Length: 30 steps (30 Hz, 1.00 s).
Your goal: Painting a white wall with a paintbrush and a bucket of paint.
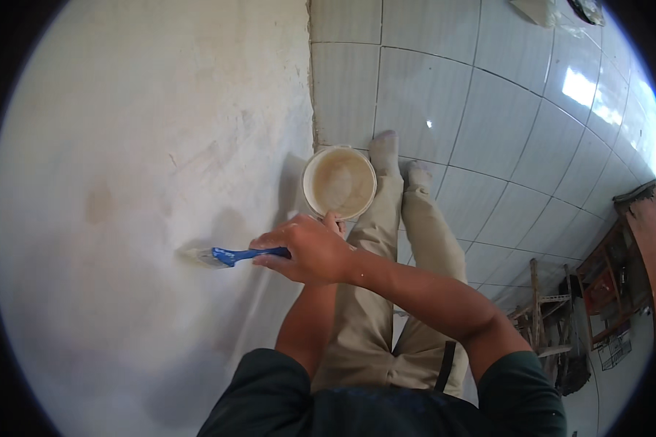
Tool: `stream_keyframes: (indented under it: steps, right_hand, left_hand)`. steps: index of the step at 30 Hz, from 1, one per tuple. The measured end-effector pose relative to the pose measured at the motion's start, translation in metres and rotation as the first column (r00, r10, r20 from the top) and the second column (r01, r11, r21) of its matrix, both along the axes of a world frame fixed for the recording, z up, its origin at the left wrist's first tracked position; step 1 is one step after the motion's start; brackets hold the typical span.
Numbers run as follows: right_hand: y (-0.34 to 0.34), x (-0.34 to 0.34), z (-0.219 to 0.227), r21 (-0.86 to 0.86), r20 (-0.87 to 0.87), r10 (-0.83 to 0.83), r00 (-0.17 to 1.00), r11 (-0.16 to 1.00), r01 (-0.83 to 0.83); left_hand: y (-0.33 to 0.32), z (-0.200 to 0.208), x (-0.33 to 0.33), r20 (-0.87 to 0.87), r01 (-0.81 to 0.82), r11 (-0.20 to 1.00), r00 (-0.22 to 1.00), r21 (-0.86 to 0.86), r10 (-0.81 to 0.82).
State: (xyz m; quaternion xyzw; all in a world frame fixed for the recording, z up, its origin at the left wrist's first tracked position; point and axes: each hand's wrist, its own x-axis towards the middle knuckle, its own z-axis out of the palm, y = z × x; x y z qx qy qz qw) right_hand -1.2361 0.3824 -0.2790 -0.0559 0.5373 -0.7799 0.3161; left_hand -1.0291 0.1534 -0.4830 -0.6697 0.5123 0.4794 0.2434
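Note:
My right hand (313, 250) is closed around the blue handle of a paintbrush (246, 255). The brush points left, and its pale bristles meet the whitish wall (138, 175). Beneath the right hand, my left hand (334, 223) grips the near rim of a round white bucket (307, 191); most of that hand is hidden by the right one. Inside the bucket lies a thin beige-white liquid. The bucket is held close to the wall, beside my legs.
Pale tiles cover the floor (503, 109), which meets the wall along a rough edge. A wooden ladder-like frame (536, 298) and a shelf unit with a wire basket (616, 346) stand at the lower right. A plastic bag (543, 11) lies at the far right.

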Motion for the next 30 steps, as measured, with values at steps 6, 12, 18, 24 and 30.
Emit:
stream_keyframes:
  steps: [6,12,18,24,30]
  right_hand:
    - [0.127,0.025,-0.009,0.443,0.168,-0.461,0.871,0.825,0.352]
    - [0.298,0.096,-0.071,0.650,0.146,-0.690,0.709,0.607,0.457]
    - [0.467,0.150,-0.071,0.666,0.135,-0.682,0.719,0.599,0.444]
    - [0.607,0.152,-0.041,0.665,0.067,-0.740,0.669,0.533,0.523]
    - [0.733,0.135,-0.028,0.743,-0.088,-0.839,0.537,0.303,0.597]
  left_hand:
    - [0.175,0.091,-0.097,-0.363,-0.018,0.994,0.930,0.103,0.054]
    - [0.272,0.115,-0.135,-0.297,0.416,0.893,0.843,-0.170,-0.449]
    - [0.470,0.111,-0.134,-0.366,0.590,0.793,0.712,-0.150,-0.599]
    - [0.632,0.109,-0.148,-0.547,0.595,0.803,0.659,-0.040,-0.516]
    - [0.774,0.137,-0.180,-0.643,0.726,0.686,0.545,0.042,-0.537]
